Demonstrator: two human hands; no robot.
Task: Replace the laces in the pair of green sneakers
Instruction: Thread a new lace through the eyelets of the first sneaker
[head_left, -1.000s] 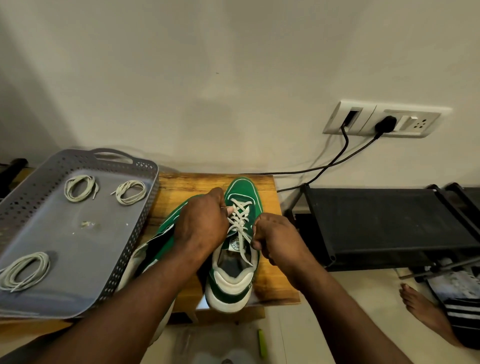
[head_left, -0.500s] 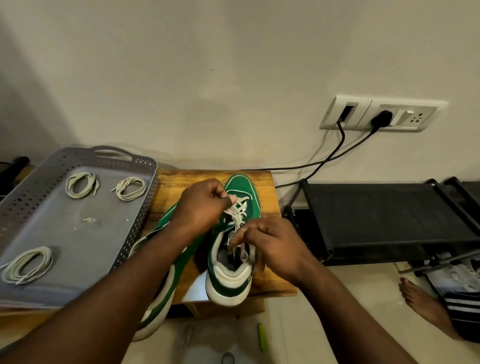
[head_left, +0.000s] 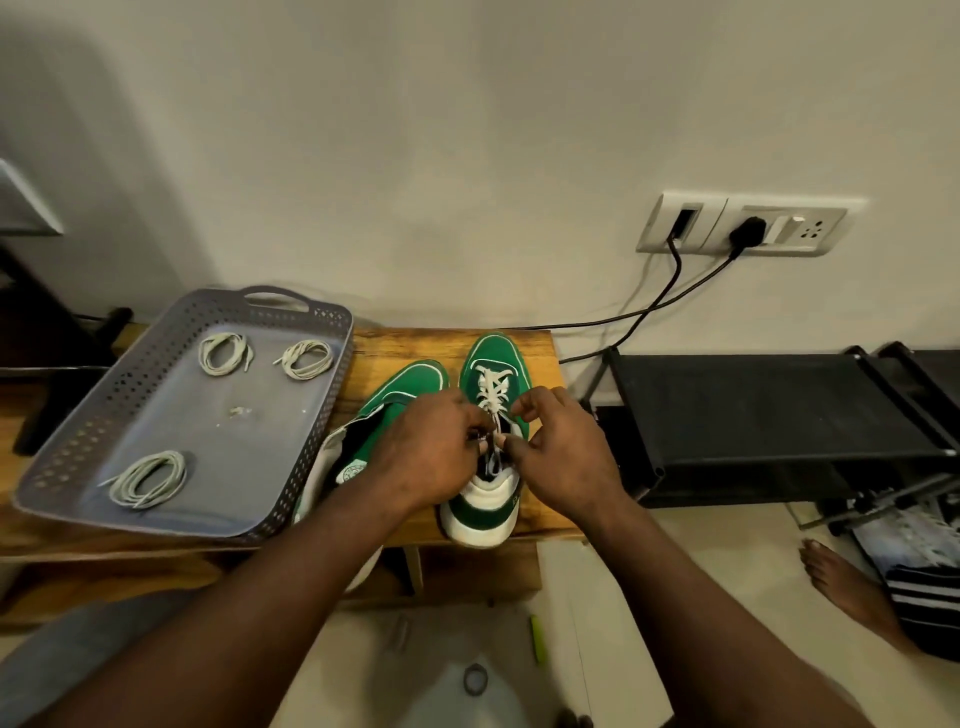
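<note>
We see a wooden worktop (head_left: 447, 343) against the wall, with a low black rack (head_left: 753, 405) to its right and a grey perforated tray (head_left: 67, 441) resting on its left part. Two green sneakers sit side by side right of the tray, toes toward the wall. The laced sneaker (head_left: 493, 358) stands upright on the right, its white heel at the worktop's near edge. The other sneaker (head_left: 410, 384) leans toward the tray, and we can make out no lace on the part that shows. Over the laced sneaker's tongue the two hands meet, fingertips almost touching. The left hand (head_left: 431, 457) and the right hand (head_left: 561, 457) each pinch the white lace (head_left: 491, 389) near its upper eyelets, fingers curled. Three coiled laces (head_left: 226, 353) lie apart on the tray floor, two at the far end and one near us.
</note>
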